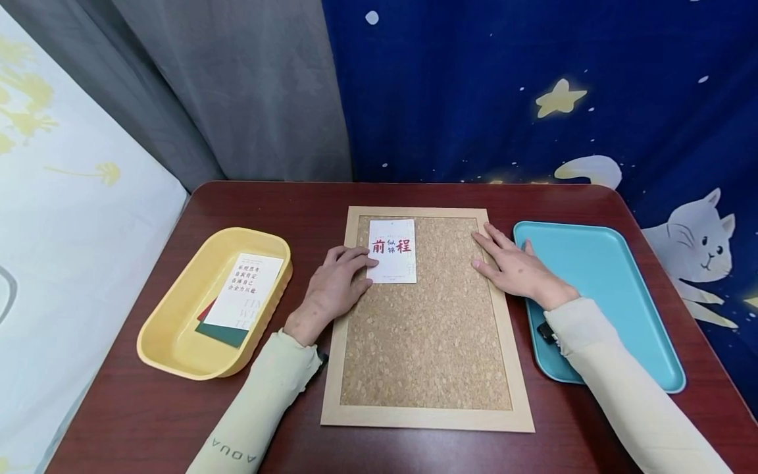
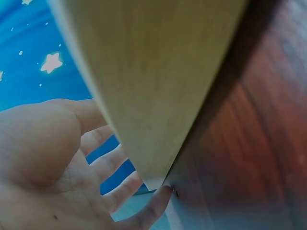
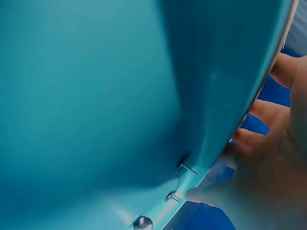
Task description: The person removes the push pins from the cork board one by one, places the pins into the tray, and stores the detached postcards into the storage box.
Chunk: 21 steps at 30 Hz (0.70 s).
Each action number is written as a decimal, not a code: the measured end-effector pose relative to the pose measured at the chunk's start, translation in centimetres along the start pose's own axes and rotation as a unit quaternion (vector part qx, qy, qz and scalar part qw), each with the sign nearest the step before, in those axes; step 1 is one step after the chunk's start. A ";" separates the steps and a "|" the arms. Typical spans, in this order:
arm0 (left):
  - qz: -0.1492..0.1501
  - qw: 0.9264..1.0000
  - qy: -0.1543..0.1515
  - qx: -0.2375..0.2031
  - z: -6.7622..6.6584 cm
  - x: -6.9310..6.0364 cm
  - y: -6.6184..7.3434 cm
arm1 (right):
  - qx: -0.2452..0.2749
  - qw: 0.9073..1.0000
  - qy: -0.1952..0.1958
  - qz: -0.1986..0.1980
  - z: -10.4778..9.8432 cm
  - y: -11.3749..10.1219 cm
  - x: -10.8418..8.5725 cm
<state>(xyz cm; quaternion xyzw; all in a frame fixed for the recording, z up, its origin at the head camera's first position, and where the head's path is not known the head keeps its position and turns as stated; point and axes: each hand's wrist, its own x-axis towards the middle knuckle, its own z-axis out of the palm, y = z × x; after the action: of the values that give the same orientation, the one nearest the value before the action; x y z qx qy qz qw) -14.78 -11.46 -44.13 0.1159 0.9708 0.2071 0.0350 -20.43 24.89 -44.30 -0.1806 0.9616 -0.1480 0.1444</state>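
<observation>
A cork board with a pale wooden frame lies in the middle of the table. On its upper left part is a white card with red and dark characters. My left hand reaches over the frame's left side, its fingertips at the card's left edge. In the left wrist view the palm of that left hand shows beside the frame edge. My right hand rests with spread fingers on the frame's right side. Neither hand grips anything.
At left stands a yellow basket holding a white printed card over a green card and a red one. At right lies a blue tray; in the right wrist view, metal pins sit by its wall.
</observation>
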 end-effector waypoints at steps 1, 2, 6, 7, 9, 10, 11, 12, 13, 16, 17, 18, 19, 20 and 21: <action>0.000 1.000 -0.001 0.002 -0.1 0.0 0.0 | -0.001 1.000 -0.001 0.000 0.0 0.0 0.0; 0.000 1.000 -0.004 0.003 -0.2 0.0 0.0 | -0.001 1.000 -0.003 0.000 0.0 0.0 0.0; -0.001 1.000 -0.020 0.013 -0.6 0.2 0.2 | 0.004 1.000 -0.005 0.000 0.0 0.0 0.1; -0.002 1.000 -0.025 0.013 -0.7 0.2 0.3 | 0.006 1.000 -0.005 0.000 0.0 0.0 0.1; -0.005 0.999 -0.032 0.013 -1.0 0.4 0.4 | 0.009 1.000 -0.006 0.000 0.0 0.0 0.1; -0.006 0.999 -0.034 0.011 -1.1 0.5 0.5 | 0.011 1.000 -0.006 0.000 0.0 0.1 0.2; -0.006 0.999 -0.035 0.009 -1.2 0.5 0.5 | 0.013 1.000 -0.007 0.001 0.0 0.1 0.1; -0.007 0.999 -0.034 0.008 -1.2 0.6 0.6 | 0.015 1.000 -0.008 0.001 0.0 0.1 0.2; -0.008 0.999 -0.033 0.007 -1.3 0.8 0.7 | 0.016 1.000 -0.009 0.001 0.1 0.1 0.2; -0.006 1.000 -0.020 0.009 -1.4 1.1 0.8 | 0.019 1.000 -0.011 0.002 0.1 0.1 0.1; -0.006 1.000 -0.015 0.009 -1.4 1.3 0.9 | 0.019 1.000 -0.011 0.002 0.1 0.1 0.1; -0.007 1.000 -0.010 0.008 -1.5 1.4 0.9 | 0.019 1.000 -0.012 0.002 0.1 0.1 0.2; -0.007 1.000 -0.005 0.007 -1.5 1.6 0.9 | 0.019 1.000 -0.012 0.002 0.1 0.1 0.2; -0.007 1.000 0.000 0.004 -1.6 1.8 1.0 | 0.019 1.000 -0.013 0.002 0.1 0.1 0.2; -0.009 1.000 0.004 -0.001 -1.6 2.0 1.0 | 0.019 1.000 -0.012 0.001 0.2 0.1 0.2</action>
<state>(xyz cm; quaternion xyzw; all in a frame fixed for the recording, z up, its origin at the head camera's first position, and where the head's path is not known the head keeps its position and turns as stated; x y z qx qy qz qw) -16.67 -10.76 -42.27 0.1063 0.9718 0.2079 0.0328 -20.58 24.92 -44.52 -0.1785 0.9570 -0.1637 0.1598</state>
